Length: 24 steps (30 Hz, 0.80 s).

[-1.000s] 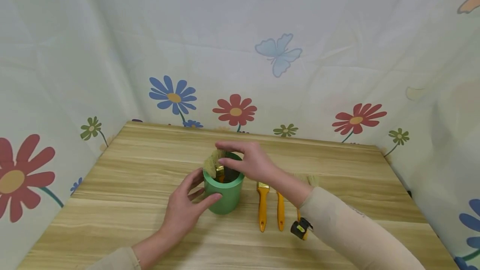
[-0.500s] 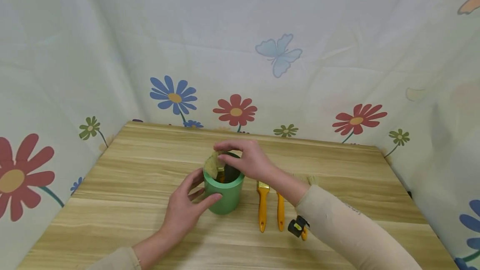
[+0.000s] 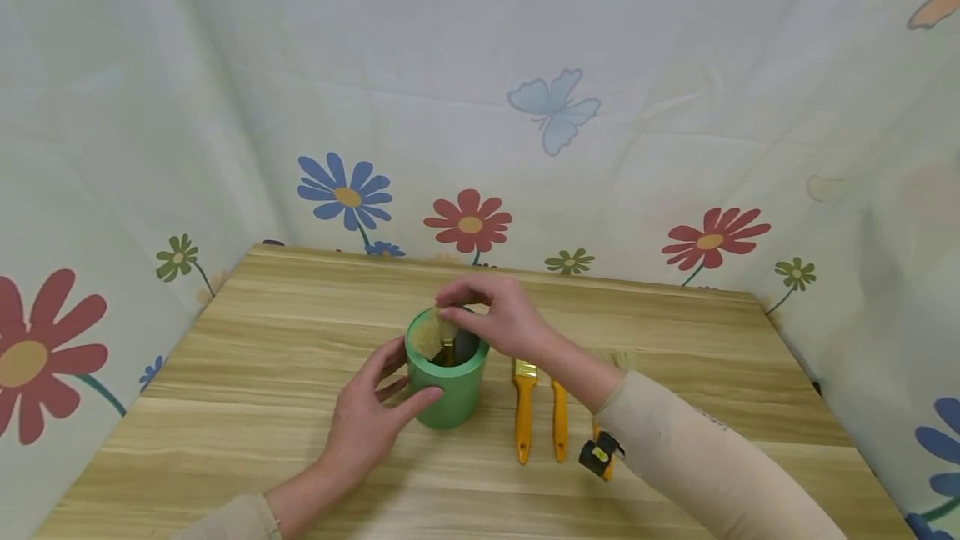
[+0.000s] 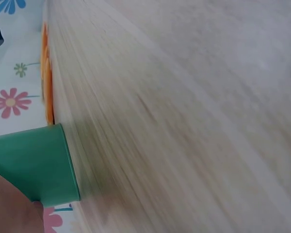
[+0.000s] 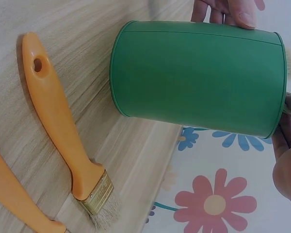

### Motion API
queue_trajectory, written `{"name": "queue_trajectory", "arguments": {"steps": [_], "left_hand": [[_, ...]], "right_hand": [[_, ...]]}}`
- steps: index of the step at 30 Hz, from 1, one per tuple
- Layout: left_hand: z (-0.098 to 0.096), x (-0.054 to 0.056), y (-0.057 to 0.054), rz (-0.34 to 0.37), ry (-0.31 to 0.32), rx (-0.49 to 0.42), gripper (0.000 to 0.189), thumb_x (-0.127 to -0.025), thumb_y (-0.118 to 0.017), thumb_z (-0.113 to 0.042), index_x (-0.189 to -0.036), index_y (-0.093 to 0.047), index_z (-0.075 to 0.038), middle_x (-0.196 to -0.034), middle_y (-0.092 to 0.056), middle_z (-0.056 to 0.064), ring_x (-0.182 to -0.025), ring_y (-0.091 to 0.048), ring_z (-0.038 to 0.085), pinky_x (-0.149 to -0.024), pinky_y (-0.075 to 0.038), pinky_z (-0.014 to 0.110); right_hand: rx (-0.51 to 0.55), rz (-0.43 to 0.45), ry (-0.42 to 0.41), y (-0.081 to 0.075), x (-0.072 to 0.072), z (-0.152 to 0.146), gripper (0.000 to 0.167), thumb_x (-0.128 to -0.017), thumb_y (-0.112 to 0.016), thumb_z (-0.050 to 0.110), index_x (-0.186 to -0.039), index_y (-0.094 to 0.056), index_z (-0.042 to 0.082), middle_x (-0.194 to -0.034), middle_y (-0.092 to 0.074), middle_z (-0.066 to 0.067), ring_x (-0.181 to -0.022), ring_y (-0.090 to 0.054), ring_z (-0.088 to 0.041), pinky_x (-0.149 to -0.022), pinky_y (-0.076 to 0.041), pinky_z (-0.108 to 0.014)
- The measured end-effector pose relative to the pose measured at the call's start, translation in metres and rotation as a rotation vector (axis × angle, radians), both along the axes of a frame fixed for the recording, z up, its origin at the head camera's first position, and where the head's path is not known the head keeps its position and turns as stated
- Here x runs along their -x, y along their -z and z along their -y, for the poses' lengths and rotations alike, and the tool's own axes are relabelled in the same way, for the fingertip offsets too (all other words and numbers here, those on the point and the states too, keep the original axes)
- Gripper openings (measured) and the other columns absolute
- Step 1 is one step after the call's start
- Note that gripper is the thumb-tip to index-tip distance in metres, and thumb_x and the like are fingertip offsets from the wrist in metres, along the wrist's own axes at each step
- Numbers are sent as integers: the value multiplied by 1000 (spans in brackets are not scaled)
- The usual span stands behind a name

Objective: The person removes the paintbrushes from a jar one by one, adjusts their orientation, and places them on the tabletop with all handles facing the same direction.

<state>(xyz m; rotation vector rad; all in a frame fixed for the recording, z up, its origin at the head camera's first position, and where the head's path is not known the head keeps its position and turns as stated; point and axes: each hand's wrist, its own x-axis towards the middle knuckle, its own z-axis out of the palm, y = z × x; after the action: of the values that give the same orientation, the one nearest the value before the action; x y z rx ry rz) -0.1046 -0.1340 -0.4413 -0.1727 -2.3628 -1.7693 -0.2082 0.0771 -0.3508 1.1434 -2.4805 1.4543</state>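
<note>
Beyond both hands, a pale backdrop (image 3: 420,107) is hung, printed with daisy-like flowers and butterflies. Beneath the hands a wood-grain tabletop (image 3: 285,340) is spread. Between the hands, a green cylindrical container (image 3: 448,397) is stood upright on the tabletop. It is steadied by the left hand (image 3: 367,411), whose grip is half closed around it: the thumb is laid across the near side, the fingers along the side nearest that hand's palm. The right hand (image 3: 502,323) is held over the container's mouth, thumb and fingertips drawn nearly together; by them the bristle end of a held paintbrush (image 3: 448,350) is pinched, its ferrule lowered inside the rim. More pale bristles (image 3: 426,340) are seen inside the container, toward the left hand. On the near side of the right hand and forearm, three orange-handled flat paintbrushes (image 3: 524,415) are laid side by side, the farthest right being partly hidden by the sleeve.
</note>
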Motion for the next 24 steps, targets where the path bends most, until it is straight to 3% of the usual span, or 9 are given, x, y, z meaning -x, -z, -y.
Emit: {"name": "queue_trajectory", "arguments": {"steps": [8, 24], "left_hand": [[-2, 0, 1, 5, 5, -2, 80, -84, -94, -32, -152, -56, -20, -150, -62, 0, -138, -59, 25, -106, -60, 32], [-2, 1, 1, 3, 3, 3, 80, -84, -95, -31, -152, -55, -19, -150, -61, 1, -139, -59, 27, -106, -60, 33]], "right_hand": [[48, 102, 29, -6, -1, -5, 17, -101, -76, 9, -117, -77, 6, -111, -78, -3, -106, -73, -16, -95, -65, -30], [114, -9, 36, -25, -1, -12, 15, -98, -77, 1, -112, -77, 2, -109, -78, -10, -103, -76, -23, -95, -66, -37]]}}
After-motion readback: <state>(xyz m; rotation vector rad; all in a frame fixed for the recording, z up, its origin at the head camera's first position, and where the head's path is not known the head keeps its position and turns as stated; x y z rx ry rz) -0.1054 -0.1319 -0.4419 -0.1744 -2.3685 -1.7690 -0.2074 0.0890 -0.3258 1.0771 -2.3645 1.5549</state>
